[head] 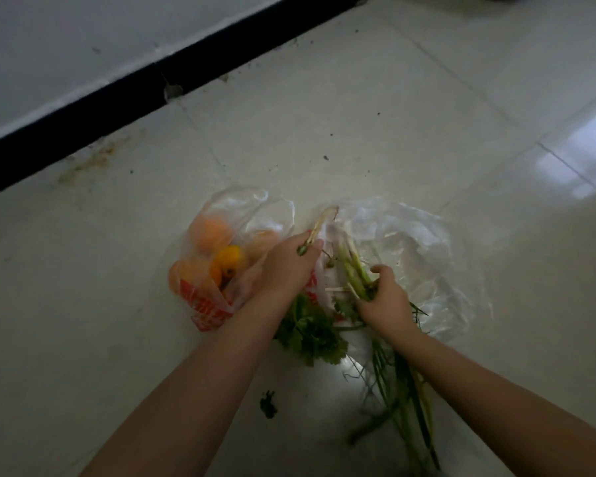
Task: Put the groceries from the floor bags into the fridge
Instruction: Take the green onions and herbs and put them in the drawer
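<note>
Two thin plastic bags lie on the tiled floor. The left bag, with red print, holds several oranges and a yellow fruit. The right bag is clear and lies spread open. My left hand pinches a pale stalk at the bags' meeting edge. My right hand grips a bunch of green stalks near their base; the long leaves trail toward me. A leafy green herb bunch lies under my left wrist.
A black skirting strip runs diagonally along the white wall at the upper left. A small torn green leaf scrap lies on the floor between my forearms. Pale floor tiles stretch beyond the bags, with glare at the right.
</note>
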### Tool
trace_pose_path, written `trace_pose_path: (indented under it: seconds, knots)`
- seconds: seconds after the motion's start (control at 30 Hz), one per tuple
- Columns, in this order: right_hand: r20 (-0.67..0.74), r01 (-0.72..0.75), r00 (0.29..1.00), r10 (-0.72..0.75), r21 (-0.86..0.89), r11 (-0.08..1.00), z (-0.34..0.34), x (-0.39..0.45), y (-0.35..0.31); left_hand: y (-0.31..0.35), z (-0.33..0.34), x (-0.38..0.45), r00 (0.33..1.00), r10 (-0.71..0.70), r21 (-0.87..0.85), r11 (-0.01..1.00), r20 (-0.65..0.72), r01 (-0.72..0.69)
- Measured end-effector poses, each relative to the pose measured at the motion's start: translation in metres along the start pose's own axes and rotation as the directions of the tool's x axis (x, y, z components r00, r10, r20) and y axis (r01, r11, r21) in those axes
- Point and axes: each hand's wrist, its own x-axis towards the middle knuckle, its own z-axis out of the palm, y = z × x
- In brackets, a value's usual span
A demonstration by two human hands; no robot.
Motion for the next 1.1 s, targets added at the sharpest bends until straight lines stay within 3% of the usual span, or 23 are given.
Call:
trace_pose_path:
  seconds: [0.1, 0.23, 0.3, 0.5, 0.67, 0.8, 0.97, 1.1]
  knots:
    - [0.067, 0.079, 0.994, -0.081, 0.041, 0.996, -0.026, -0.010, 0.003, 0.003, 0.004, 0.002, 1.000, 0.000, -0.054, 0.999, 0.005, 0.001]
    - [0.060, -0.053, 0.997, 0.052, 0.027, 0.998, -0.048, -0.003, 0.012, 0.011, 0.006, 0.006, 0.999, -0.003, -0.153, 0.988, -0.053, -0.005]
    - [0.005, -0.036, 0.999, 0.036, -0.008, 0.999, -0.056, 0.000, 0.012, 0.015, 0.006, 0.007, 0.998, 0.009, -0.183, 0.983, -0.059, -0.020]
    - [0.036, 0.086, 0.996, -0.081, -0.194, 0.977, -0.088, -0.005, 0.004, 0.025, -0.005, 0.007, 0.995, -0.100, -0.532, 0.843, -0.016, 0.076]
    - [0.079, 0.123, 0.991, -0.108, -0.220, 0.968, -0.135, -0.021, 0.000, 0.044, -0.014, 0.003, 0.999, -0.051, -0.391, 0.919, -0.002, 0.047]
    - [0.210, 0.071, 0.978, -0.006, -0.300, 0.951, -0.164, -0.036, -0.010, 0.073, -0.026, -0.013, 0.992, -0.059, -0.317, 0.944, 0.116, 0.093]
    - [0.100, 0.119, 0.986, -0.130, 0.108, 0.987, -0.199, -0.079, -0.042, 0.124, -0.046, -0.051, 0.939, -0.219, -0.256, 0.923, 0.263, 0.287]
    - [-0.033, 0.118, 0.993, -0.114, 0.201, 0.973, -0.236, -0.129, -0.063, 0.152, -0.067, -0.088, 0.970, -0.203, -0.061, 0.975, 0.137, 0.212]
